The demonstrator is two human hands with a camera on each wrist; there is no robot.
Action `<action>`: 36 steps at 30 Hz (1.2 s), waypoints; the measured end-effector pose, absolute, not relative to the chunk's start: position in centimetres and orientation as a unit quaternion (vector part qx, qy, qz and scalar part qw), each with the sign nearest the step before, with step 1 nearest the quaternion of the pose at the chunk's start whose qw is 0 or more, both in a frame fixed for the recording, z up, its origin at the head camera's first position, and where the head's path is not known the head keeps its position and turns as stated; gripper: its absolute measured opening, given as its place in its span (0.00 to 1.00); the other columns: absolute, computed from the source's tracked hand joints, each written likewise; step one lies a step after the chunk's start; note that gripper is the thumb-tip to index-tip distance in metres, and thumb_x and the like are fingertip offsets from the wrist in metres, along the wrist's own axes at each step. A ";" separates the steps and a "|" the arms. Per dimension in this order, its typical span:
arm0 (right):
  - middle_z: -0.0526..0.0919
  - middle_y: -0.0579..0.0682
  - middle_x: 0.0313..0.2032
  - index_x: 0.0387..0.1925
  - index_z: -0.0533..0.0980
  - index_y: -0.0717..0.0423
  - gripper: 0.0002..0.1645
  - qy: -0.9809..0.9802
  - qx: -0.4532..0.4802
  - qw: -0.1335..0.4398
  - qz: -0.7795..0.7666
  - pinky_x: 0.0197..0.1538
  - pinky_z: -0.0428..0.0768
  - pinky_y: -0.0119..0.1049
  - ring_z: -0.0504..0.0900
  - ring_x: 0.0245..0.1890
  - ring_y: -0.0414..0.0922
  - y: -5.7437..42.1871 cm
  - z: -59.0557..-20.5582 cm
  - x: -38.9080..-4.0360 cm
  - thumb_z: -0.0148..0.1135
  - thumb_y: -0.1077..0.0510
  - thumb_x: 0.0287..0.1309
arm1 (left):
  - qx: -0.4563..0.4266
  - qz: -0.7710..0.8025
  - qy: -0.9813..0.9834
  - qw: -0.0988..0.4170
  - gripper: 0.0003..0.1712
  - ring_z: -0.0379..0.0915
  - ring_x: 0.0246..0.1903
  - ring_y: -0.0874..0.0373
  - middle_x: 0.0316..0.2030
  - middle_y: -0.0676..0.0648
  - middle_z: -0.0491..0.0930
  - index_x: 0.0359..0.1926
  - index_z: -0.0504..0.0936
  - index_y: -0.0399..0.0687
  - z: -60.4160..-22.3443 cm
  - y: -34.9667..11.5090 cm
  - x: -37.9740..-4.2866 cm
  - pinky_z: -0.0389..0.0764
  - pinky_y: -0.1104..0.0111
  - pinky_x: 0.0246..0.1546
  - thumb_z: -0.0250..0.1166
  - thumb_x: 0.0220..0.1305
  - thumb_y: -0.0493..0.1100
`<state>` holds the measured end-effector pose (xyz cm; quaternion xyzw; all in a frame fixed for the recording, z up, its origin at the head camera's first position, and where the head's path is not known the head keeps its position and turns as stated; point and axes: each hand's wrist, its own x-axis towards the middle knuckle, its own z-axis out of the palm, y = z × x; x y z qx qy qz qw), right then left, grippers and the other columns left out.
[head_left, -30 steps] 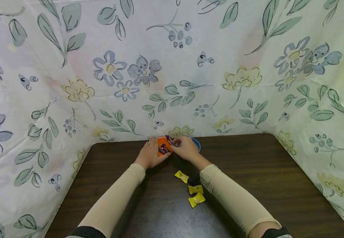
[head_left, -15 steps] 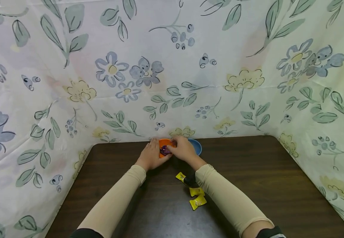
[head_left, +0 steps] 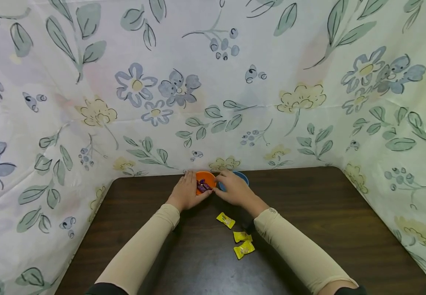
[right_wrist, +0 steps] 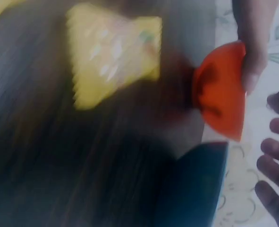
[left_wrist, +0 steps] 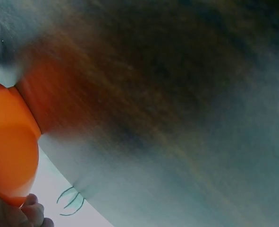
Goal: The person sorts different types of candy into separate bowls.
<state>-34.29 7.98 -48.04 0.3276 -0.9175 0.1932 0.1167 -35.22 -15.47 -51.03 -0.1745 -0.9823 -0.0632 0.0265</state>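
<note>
My left hand (head_left: pixel 185 192) holds the orange bowl (head_left: pixel 209 178) at its left side, thumb along the near rim. In the left wrist view, fingertips (left_wrist: pixel 33 211) show at the edge of the orange bowl (left_wrist: pixel 9 146). Several purple-wrapped candies (head_left: pixel 203 186) lie inside that bowl. Just to its right is my right hand (head_left: pixel 235 190), with nothing visible between its fingers. The right wrist view shows those fingers (right_wrist: pixel 277 168) spread, near the orange bowl (right_wrist: pixel 222 94) and the blue bowl (right_wrist: pixel 196 184). In the head view, my right hand partly hides the blue bowl (head_left: pixel 243 176).
Three yellow-wrapped candies, a far one (head_left: pixel 225 220), a middle one (head_left: pixel 241 237) and a near one (head_left: pixel 244 249), lie on the dark wooden table (head_left: pixel 309 229) in front of the bowls. A floral cloth (head_left: pixel 213 90) hangs behind the table's back edge and along both sides.
A purple-wrapped candy in my right hand went down into the orange bowl and was let go. The right hand then moved back to the right. My left hand stayed on the bowl.
</note>
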 end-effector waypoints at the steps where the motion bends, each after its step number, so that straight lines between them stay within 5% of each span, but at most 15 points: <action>1: 0.84 0.51 0.49 0.55 0.86 0.54 0.19 -0.919 0.328 0.117 0.185 0.51 0.86 0.44 0.83 0.47 0.47 8.3 -48.1 -34.2 0.71 0.49 0.69 | -0.174 -0.065 -0.982 0.027 0.66 0.56 0.80 0.35 0.81 0.28 0.56 0.81 0.53 0.28 -51.0 -15.5 -35.2 0.58 0.46 0.82 0.47 0.70 0.81; 11: 0.82 0.56 0.62 0.63 0.82 0.50 0.29 -0.948 0.283 0.137 0.050 0.67 0.80 0.55 0.79 0.65 0.55 11.5 -48.6 -33.9 0.63 0.37 0.73 | -0.169 -0.051 -0.984 0.034 0.66 0.57 0.80 0.34 0.79 0.29 0.59 0.81 0.56 0.29 -51.0 -15.5 -35.3 0.60 0.45 0.81 0.45 0.69 0.83; 21: 0.68 0.60 0.77 0.83 0.60 0.49 0.49 -0.961 0.250 0.101 0.066 0.73 0.73 0.62 0.69 0.76 0.60 14.9 -49.5 -34.1 0.55 0.28 0.73 | -0.155 -0.033 -0.986 0.060 0.64 0.63 0.76 0.36 0.76 0.35 0.68 0.78 0.64 0.38 -50.6 -15.6 -35.2 0.63 0.39 0.78 0.47 0.64 0.86; 36: 0.54 0.59 0.84 0.86 0.46 0.53 0.60 -0.967 0.231 0.029 0.108 0.78 0.66 0.64 0.56 0.83 0.59 17.0 -51.2 -34.8 0.47 0.21 0.71 | -0.195 -0.040 -0.971 0.134 0.67 0.60 0.78 0.34 0.78 0.32 0.64 0.81 0.60 0.38 -50.4 -14.0 -33.0 0.61 0.41 0.80 0.52 0.62 0.87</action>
